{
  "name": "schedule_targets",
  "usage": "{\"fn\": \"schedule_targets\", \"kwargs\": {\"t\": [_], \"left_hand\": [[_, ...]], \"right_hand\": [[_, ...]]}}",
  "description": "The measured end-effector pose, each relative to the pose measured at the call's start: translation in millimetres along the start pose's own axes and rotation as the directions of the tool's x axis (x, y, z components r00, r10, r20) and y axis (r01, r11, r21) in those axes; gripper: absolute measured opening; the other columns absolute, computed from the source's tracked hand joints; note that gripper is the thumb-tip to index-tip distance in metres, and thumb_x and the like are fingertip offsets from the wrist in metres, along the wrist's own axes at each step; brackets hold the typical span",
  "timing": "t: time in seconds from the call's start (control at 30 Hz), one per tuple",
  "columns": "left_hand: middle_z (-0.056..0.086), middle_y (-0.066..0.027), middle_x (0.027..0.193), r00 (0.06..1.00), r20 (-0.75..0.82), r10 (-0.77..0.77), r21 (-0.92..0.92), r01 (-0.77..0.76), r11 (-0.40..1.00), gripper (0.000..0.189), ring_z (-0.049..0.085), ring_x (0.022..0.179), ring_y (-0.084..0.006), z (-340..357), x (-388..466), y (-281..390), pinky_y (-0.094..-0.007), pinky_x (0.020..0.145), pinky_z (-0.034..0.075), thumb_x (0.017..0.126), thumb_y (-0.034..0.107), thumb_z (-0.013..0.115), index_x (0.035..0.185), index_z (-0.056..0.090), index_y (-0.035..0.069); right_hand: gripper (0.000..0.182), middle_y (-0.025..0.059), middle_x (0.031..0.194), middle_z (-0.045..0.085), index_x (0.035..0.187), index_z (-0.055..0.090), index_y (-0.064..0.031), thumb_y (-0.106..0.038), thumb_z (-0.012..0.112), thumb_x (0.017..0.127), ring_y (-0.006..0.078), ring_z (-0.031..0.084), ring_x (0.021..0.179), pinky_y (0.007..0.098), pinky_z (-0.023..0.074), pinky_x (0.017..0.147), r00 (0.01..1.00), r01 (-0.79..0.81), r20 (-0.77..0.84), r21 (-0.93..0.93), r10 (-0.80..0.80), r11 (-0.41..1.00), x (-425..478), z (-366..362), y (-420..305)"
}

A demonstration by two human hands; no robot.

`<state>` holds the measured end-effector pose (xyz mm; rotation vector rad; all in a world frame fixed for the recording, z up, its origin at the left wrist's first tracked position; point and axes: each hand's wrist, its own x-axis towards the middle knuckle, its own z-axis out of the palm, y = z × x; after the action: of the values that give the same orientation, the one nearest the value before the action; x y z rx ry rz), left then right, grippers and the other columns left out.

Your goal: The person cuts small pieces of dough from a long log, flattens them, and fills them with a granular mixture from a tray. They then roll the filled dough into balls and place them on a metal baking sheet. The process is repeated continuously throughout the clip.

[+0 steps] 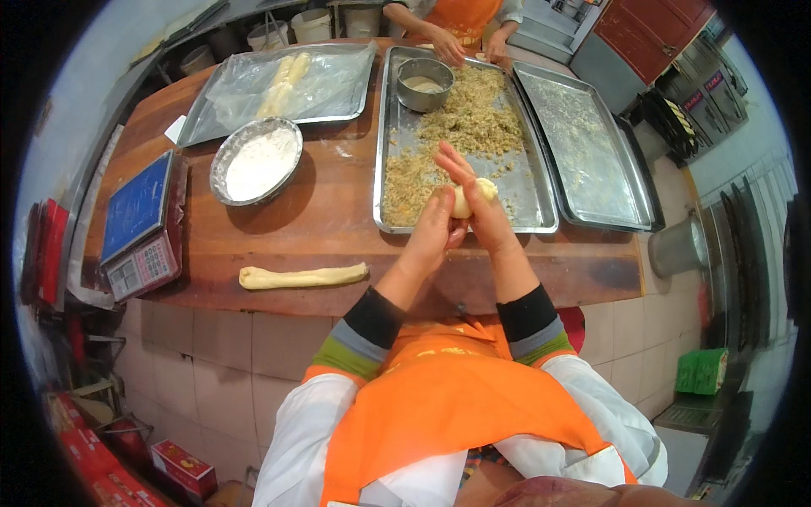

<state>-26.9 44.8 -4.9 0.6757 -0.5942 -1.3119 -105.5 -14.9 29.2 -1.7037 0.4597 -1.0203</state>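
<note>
Above the near end of a metal tray (551,218), my left hand (437,212) and my right hand (478,206) hold a pale dough ball (466,201) between them. Crumbly filling (472,114) is spread over that tray, and a round metal bowl (423,101) stands at its far left corner. A rolled length of dough (303,276) lies on the wooden table near its front edge, left of my forearms. Farther back is a metal bowl of white flour (261,166). My fingers partly hide the dough ball.
A digital scale (138,209) stands at the table's left. Behind the flour, plastic film and dough pieces (285,79) lie on another tray (336,117). A floury tray (608,184) is at the right. Across the table, a co-worker's hands (447,47) are at the filling tray's far end.
</note>
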Motion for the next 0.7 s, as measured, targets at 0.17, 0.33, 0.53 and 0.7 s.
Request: {"fn": "schedule_targets", "kwargs": {"t": [0.17,0.33,0.53,0.7], "left_hand": [[0.050,-0.0014,0.077,1.000,0.020,0.016,0.207,-0.020,0.978,0.041,0.039,0.047,-0.0041,3.6,-5.1,18.4,-0.0185,0.040,0.028,0.099,0.048,0.042,0.105,0.043,0.008],[0.050,-0.0007,0.072,0.995,-0.026,0.092,0.228,-0.083,0.970,0.044,0.042,0.048,-0.0050,3.9,-16.6,14.1,-0.0197,0.040,0.029,0.099,0.051,0.039,0.098,0.048,0.008],[0.050,-0.0012,0.077,1.000,0.002,0.015,0.262,-0.015,0.965,0.040,0.042,0.050,-0.0062,-4.9,-9.5,14.5,-0.0203,0.042,0.030,0.099,0.044,0.044,0.112,0.041,0.007],[0.050,-0.0008,0.071,0.965,-0.045,0.258,0.252,-0.239,0.938,0.042,0.042,0.050,-0.0062,1.8,-12.4,-9.3,-0.0201,0.043,0.031,0.099,0.047,0.041,0.106,0.046,0.006]], "right_hand": [[0.060,0.0145,0.130,0.057,0.115,0.064,-0.0022,-0.050,0.030,0.101,0.0270,0.030,0.139,0.0384,0.0304,0.110,0.975,-0.211,0.082,0.035,0.208,0.977,0.3,-7.2,-0.5],[0.060,0.0147,0.126,0.059,0.109,0.067,-0.0027,-0.050,0.032,0.100,0.0283,0.033,0.138,0.0398,0.0322,0.109,0.990,-0.138,0.046,0.112,0.133,0.984,-1.6,0.0,-1.5],[0.062,0.0157,0.130,0.056,0.111,0.065,-0.0001,-0.051,0.032,0.100,0.0302,0.035,0.137,0.0414,0.0317,0.110,0.973,-0.224,0.098,0.165,0.210,0.960,-0.4,5.6,-15.7],[0.060,0.0166,0.129,0.057,0.110,0.066,-0.0003,-0.049,0.032,0.101,0.0300,0.035,0.137,0.0415,0.0284,0.112,0.978,-0.206,0.072,0.248,0.194,0.947,-2.3,1.4,-5.5]]}}
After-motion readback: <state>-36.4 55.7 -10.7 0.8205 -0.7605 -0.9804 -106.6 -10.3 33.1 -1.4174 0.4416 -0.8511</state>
